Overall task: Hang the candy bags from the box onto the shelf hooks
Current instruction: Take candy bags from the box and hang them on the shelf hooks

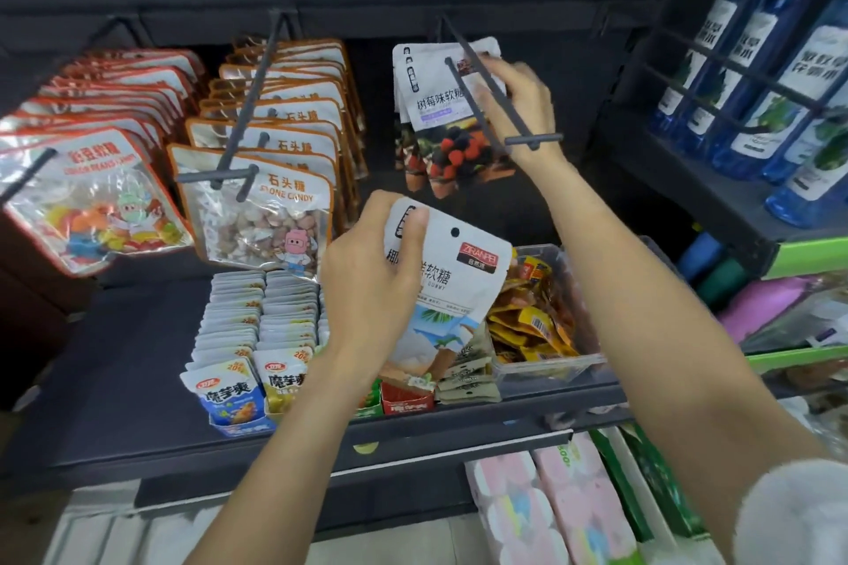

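My left hand (374, 284) grips a white coconut gummy bag (452, 289) by its top left corner, below the shelf hooks. The bag's punch hole faces up and is free of any hook. My right hand (518, 99) holds the right edge of a raspberry gummy bag (440, 124) that hangs on the dark double-prong hook (482, 92) at the upper middle. Another bag of the same kind hangs just behind it. The hook's front crossbar lies in front of my right wrist.
Stone candy bags (280, 179) fill the middle hook; orange-edged gummy bags (92, 179) fill the left one. Below, rows of snack packets (238, 335) and a clear bin (550, 362) of yellow packets sit on the shelf. Blue bottles (771, 73) stand at the right.
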Available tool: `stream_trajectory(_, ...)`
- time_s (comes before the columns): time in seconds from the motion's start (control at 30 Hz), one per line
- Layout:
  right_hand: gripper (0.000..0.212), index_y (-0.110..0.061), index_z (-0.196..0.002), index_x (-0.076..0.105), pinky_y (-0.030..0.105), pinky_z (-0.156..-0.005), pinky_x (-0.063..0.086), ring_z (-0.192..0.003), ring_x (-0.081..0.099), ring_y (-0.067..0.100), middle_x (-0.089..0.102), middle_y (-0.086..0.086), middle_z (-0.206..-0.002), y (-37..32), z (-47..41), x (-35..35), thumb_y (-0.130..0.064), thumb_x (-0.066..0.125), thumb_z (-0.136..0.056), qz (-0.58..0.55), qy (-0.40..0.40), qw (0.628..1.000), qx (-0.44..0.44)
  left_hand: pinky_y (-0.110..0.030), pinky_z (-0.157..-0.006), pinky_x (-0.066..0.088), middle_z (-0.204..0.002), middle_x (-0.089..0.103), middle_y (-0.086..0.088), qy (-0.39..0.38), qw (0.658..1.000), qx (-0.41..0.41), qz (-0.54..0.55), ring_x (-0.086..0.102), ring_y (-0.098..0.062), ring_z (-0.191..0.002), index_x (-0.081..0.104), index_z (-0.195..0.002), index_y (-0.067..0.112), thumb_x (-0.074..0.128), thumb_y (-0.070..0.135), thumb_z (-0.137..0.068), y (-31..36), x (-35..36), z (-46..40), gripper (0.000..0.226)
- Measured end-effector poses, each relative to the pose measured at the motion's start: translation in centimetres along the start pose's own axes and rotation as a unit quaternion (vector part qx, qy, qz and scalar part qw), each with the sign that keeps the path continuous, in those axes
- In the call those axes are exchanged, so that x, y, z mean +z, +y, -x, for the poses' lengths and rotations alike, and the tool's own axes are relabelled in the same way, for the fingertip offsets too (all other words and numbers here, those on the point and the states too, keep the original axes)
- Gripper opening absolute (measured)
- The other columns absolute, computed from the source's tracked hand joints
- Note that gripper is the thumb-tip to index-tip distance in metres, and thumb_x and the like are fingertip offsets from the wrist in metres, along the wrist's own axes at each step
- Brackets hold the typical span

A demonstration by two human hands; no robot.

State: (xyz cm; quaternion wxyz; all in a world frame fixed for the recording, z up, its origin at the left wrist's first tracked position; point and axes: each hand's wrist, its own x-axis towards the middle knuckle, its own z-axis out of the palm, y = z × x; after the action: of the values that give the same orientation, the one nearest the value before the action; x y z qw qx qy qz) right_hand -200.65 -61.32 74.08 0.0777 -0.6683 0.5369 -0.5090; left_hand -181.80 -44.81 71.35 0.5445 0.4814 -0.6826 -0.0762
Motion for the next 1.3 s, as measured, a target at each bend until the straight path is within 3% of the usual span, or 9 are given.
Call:
stream_trajectory(0.1,0.026,-0.023,-0.118,0.067,0.031,-0.097,0.044,-0.118,0.049,0.025,0.052,0.011,-0.121,-0.6,1.8,-1.4,-0.022,0.055,-0.095,0.003,0.015,1.0,0.002,-0.009,-0.059,0.038,-0.069,0.058,0.024,0.003,0.998,-0.019,0.067,0.057,0.009,-0.07,0.055,-0.088,0.024,0.054,0.026,-0.097,0.8,0.1,-1.3,0.009)
stream_trajectory(0.3,0.046,-0.03,-0.102,0.072,0.021,-0.077,0.049,-0.087,0.066,0.01,0.071,-0.006,-0.091,-6.7,12.1,-8.3,-0.06,0.038,-0.094,-0.333,-0.088,0.935,0.089,-0.013,-0.064,0.04,-0.073,0.057,0.02,0.031,0.991,0.026,0.125,0.055,0.008,-0.071,0.056,-0.087,0.022,0.057,0.022,-0.096,2.5,1.6,-2.8,0.009)
stream_trajectory(0.4,0.008,-0.026,-0.095,0.068,0.016,-0.068,0.05,-0.083,0.065,0.001,0.07,-0.014,-0.086,-7.1,14.1,-9.1,-0.022,0.061,-0.093,-0.283,-0.038,0.957,0.055,-0.01,-0.066,0.038,-0.074,0.056,0.021,0.054,0.988,0.04,0.139,0.054,0.011,-0.072,0.057,-0.087,0.02,0.056,0.024,-0.094,2.7,2.3,-3.2,0.008)
stream_trajectory(0.47,0.018,-0.021,-0.093,0.065,0.015,-0.065,0.05,-0.08,0.066,0.001,0.07,-0.015,-0.084,-7.1,14.2,-8.7,-0.004,0.064,-0.089,-0.272,0.001,0.961,0.047,-0.012,-0.066,0.039,-0.075,0.056,0.02,0.058,0.985,0.048,0.153,0.055,0.008,-0.072,0.058,-0.086,0.018,0.056,0.024,-0.093,2.8,2.6,-3.4,0.01)
stream_trajectory(0.73,0.018,-0.023,-0.095,0.064,0.021,-0.067,0.051,-0.084,0.065,0.005,0.066,-0.009,-0.092,-7.1,13.4,-6.8,-0.006,0.061,-0.093,-0.209,0.084,0.974,-0.025,-0.017,-0.063,0.041,-0.07,0.054,0.02,0.088,0.985,0.065,0.137,0.053,0.006,-0.067,0.061,-0.082,0.008,0.055,0.022,-0.093,2.7,2.8,-5.5,0.019)
stream_trajectory(0.93,0.02,-0.027,-0.105,0.066,0.037,-0.065,0.054,-0.087,0.063,0.013,0.063,-0.004,-0.099,-5.2,12.7,-4.8,-0.011,0.061,-0.093,-0.162,0.092,0.982,-0.034,-0.03,-0.068,0.044,-0.074,0.057,0.017,0.045,0.997,-0.005,0.059,0.056,-0.005,-0.074,0.059,-0.096,0.009,0.051,0.031,-0.097,0.9,3.9,-6.2,0.024)
stream_trajectory(1.1,0.056,-0.038,-0.133,0.05,0.033,-0.07,0.058,-0.091,0.064,0.015,0.05,-0.003,-0.112,-2.5,10.4,-1.9,-0.02,0.073,-0.084,-0.091,0.028,0.995,-0.027,-0.013,-0.085,0.041,-0.115,0.052,0.0,0.142,0.984,0.017,0.103,0.05,0.006,-0.1,0.046,-0.123,0.001,0.055,0.02,-0.096,-0.6,7.0,-7.9,0.033)
stream_trajectory(1.2,0.066,-0.032,-0.141,0.046,0.02,-0.064,0.051,-0.077,0.058,0.014,0.05,0.003,-0.1,-1.3,7.9,0.2,-0.015,0.073,-0.084,-0.004,0.05,0.998,-0.047,-0.026,-0.109,0.032,-0.139,0.034,-0.022,0.18,0.98,0.072,0.036,0.035,-0.02,-0.13,0.037,-0.132,0.007,0.063,0.015,-0.09,-2.6,9.5,-8.9,0.05)
stream_trajectory(1.3,0.061,-0.026,-0.144,0.043,0.021,-0.058,0.046,-0.072,0.054,0.018,0.047,0.009,-0.1,-0.9,4.9,1.5,-0.013,0.067,-0.089,0.058,0.049,0.995,-0.058,-0.043,-0.114,0.029,-0.148,0.031,-0.018,0.106,0.988,0.076,-0.079,0.025,-0.026,-0.139,0.042,-0.134,0.011,0.066,0.01,-0.082,-4.5,11.0,-9.2,0.057)
